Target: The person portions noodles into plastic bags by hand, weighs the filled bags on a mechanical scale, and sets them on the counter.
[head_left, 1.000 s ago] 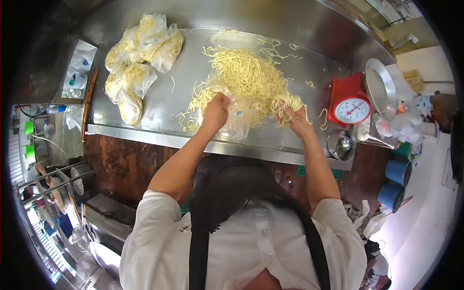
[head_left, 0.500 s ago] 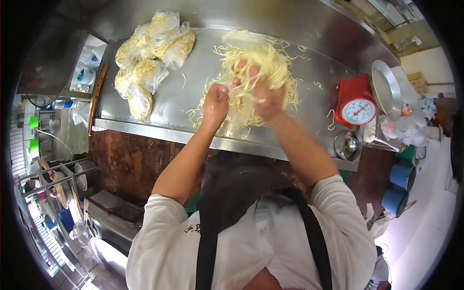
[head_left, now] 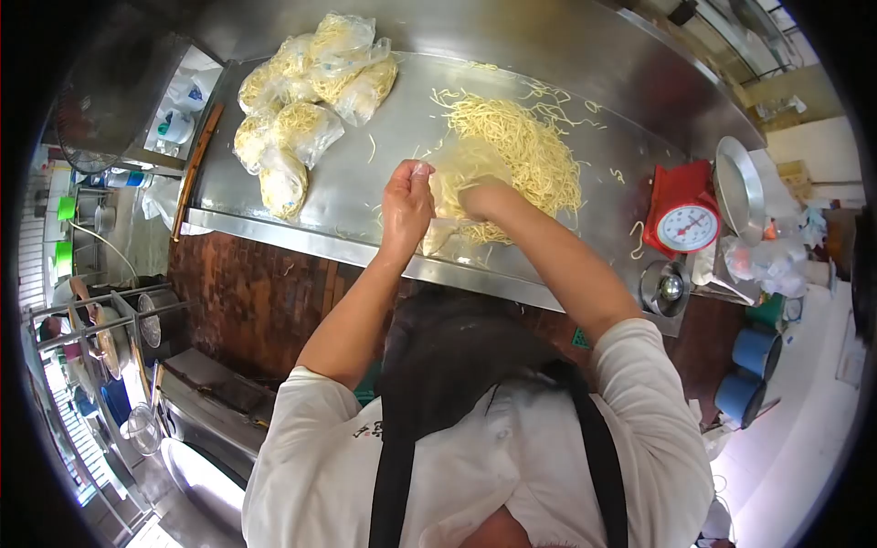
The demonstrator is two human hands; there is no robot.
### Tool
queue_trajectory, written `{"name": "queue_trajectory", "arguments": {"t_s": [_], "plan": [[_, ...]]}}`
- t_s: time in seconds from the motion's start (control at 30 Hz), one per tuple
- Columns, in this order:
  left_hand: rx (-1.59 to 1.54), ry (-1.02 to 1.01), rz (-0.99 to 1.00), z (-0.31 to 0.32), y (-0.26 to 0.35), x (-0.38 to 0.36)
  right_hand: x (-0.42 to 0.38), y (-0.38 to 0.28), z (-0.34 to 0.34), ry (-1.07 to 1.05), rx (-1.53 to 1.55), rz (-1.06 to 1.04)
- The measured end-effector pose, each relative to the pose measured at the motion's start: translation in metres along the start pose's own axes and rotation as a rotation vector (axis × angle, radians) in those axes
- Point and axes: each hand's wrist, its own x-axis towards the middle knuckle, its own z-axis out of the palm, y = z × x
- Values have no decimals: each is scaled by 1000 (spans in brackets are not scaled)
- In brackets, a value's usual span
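Note:
Yellow noodles [head_left: 539, 151] lie in a loose pile on the steel counter [head_left: 347, 187]. My left hand [head_left: 407, 196] is closed on the edge of a clear plastic bag [head_left: 443, 194], just left of the pile. My right hand [head_left: 482, 199] reaches into the bag's opening, beside the pile. Its fingers are hidden by the plastic and some noodles, so what it grips cannot be made out. Several filled bags of noodles [head_left: 297, 128] sit grouped on the counter's left part.
A red dial scale [head_left: 683, 224] stands at the right, with a metal pan [head_left: 738, 190] beside it. A metal bowl [head_left: 664, 289] is at the front right corner. A long wooden stick [head_left: 195, 173] lies along the left edge.
My right hand has moved down and left from above the pile into the bag, bringing noodles with it. My left hand still holds the bag. The view has shifted slightly.

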Motion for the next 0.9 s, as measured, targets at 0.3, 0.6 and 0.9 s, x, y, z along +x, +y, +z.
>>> {"name": "queue_trajectory", "arguments": {"t_s": [0.3,0.6,0.9], "plan": [[-17,-13,-12,-26,18,11,-30,-37,-51,943,28,35],[764,77,411,-140,-61,90,29,15,-3,589,421,148],[418,315,453,-202,184,243,66,-81,-179,1180,779,-550]]}}
